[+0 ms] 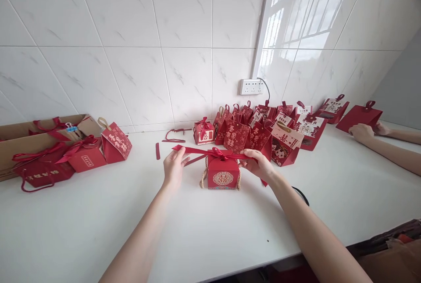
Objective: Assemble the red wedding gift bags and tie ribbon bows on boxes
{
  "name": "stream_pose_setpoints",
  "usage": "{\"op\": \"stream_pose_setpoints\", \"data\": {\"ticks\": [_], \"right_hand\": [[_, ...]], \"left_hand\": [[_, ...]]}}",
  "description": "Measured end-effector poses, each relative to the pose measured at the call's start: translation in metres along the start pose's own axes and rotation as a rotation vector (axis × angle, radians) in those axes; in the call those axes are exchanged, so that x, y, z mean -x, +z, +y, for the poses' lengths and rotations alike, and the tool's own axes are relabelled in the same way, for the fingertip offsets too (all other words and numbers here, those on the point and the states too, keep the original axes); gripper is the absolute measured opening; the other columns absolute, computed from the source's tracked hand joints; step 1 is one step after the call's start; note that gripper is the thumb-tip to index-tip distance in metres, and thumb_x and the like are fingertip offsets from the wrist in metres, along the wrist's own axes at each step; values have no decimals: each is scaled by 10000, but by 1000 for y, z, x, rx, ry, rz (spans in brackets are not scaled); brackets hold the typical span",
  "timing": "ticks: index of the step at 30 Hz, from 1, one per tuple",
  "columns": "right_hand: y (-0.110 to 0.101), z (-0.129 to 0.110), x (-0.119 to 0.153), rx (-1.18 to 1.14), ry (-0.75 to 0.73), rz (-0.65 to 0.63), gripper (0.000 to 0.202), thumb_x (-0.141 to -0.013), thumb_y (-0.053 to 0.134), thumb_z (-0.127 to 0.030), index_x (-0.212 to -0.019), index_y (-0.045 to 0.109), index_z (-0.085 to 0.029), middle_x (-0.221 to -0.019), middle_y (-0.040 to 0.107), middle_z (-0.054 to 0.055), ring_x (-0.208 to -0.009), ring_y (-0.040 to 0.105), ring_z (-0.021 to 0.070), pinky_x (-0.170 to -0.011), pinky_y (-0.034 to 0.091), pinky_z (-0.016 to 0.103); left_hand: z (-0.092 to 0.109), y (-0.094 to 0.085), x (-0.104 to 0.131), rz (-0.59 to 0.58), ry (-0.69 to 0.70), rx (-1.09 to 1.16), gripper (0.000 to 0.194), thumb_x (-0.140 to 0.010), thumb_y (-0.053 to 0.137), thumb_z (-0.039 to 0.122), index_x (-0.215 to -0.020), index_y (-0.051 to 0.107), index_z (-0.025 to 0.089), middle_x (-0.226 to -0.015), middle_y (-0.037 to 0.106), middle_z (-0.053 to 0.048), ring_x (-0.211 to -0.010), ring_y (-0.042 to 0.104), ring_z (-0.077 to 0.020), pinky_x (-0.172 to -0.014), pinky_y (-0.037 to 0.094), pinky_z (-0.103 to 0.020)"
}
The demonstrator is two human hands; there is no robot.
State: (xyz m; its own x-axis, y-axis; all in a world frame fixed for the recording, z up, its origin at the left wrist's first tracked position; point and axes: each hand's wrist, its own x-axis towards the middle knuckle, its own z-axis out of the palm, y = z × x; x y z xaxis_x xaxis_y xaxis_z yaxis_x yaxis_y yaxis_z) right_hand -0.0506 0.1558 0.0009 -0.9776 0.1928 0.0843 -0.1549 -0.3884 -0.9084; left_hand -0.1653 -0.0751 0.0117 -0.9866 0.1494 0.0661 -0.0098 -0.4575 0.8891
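Left hand (173,164) and right hand (259,164) each pinched an end of the red ribbon (215,152) tied atop small red box (223,172), which sat on the white table (98,230), mid-front.

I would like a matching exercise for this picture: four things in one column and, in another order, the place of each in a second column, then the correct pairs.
Things
1. small red box with rope handles
2. cardboard box
3. wall socket
4. loose ribbon strip

Places
A. fixed on the tiled wall, near the window
B. flat on the white table, left of the left hand
C. at the far left edge of the table
D. between the left hand and the right hand, under a red ribbon

Pairs: 1-D, 2-C, 3-A, 4-B
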Motion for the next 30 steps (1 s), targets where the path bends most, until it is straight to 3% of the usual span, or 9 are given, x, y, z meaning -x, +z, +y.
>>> {"op": "stream_pose_setpoints", "data": {"ticks": [8, 16, 22, 25, 30], "right_hand": [[-4, -3, 2, -100, -28, 71, 180, -624, 660, -284, -545, 528, -191, -504, 467, -16, -511, 445, 123, -604, 483, 323], [-14, -13, 6, -224, -149, 195, 137, -595, 613, -253, -543, 494, -212, -586, 475, -19, -470, 361, 95, -480, 421, 283], [-14, -18, 8, -150, -302, 207, 235, -665, 607, -310, -506, 462, -217, -552, 477, -19, -459, 370, 102, -474, 408, 288], [-14, -22, 10, -231, -351, 207, 321, -665, 628, -293, -455, 401, -205, -494, 438, -29, -459, 384, 102, -493, 411, 285], [-19, -27, 13, -401, -361, 270, 235, -626, 666, -272, -492, 483, -208, -558, 512, -31, -475, 398, 82, -512, 435, 265]], "left_hand": [[6, -7, -7, 147, 9, 87, 329, -494, 777, 298, -618, 500, 173, -681, 520, 35, -666, 596, -131, -662, 448, -271], [11, -21, -18, 270, 29, 192, 264, -535, 699, 281, -633, 473, 186, -672, 493, 34, -613, 548, -107, -620, 431, -261], [15, -23, -21, 284, 74, 243, 243, -545, 684, 268, -631, 472, 187, -650, 520, 25, -589, 528, -103, -618, 445, -263], [17, -24, -21, 261, 88, 254, 233, -556, 689, 269, -663, 502, 183, -654, 532, 19, -617, 547, -113, -625, 460, -266], [13, -25, -23, 264, 97, 236, 254, -552, 705, 274, -642, 488, 177, -631, 511, 33, -597, 549, -106, -613, 472, -267]]}}
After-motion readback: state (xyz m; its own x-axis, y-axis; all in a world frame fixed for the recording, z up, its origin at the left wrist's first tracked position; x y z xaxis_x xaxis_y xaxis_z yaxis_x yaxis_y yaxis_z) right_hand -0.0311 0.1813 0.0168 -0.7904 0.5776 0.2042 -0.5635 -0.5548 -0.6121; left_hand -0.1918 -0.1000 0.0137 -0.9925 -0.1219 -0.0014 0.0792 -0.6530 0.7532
